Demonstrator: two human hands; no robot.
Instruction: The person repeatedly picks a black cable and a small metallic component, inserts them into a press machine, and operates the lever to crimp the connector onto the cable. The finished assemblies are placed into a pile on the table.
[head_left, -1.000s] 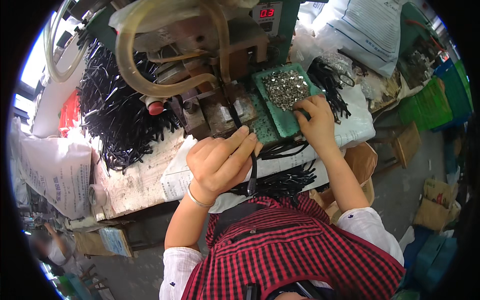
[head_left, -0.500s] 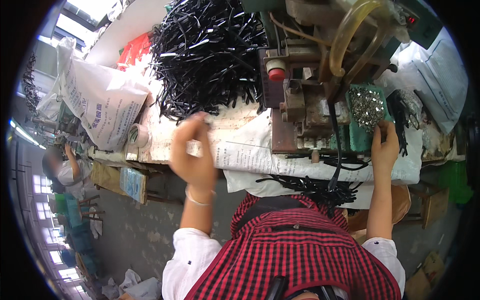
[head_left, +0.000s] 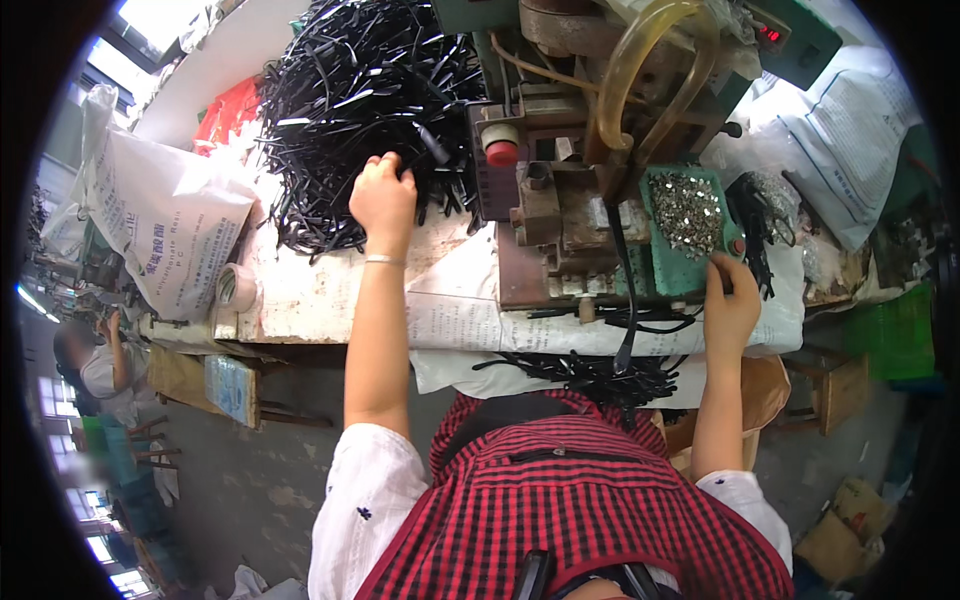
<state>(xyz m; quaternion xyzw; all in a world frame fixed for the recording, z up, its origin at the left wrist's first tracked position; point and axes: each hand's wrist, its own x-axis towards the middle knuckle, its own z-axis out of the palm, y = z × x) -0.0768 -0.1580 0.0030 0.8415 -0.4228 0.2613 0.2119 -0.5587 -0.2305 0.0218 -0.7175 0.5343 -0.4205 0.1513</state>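
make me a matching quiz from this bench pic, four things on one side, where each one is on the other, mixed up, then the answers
Things:
1. left hand
2. right hand
3. red round button
4. tape roll

Places:
A. on the front of the machine, left of the green tray
B. at the near right corner of the green tray of small metal parts
C. on the pile of black strips
D. near the left edge of the bench, beside the white sack

Pairs: 1-C, 2-B, 3-A, 4-D
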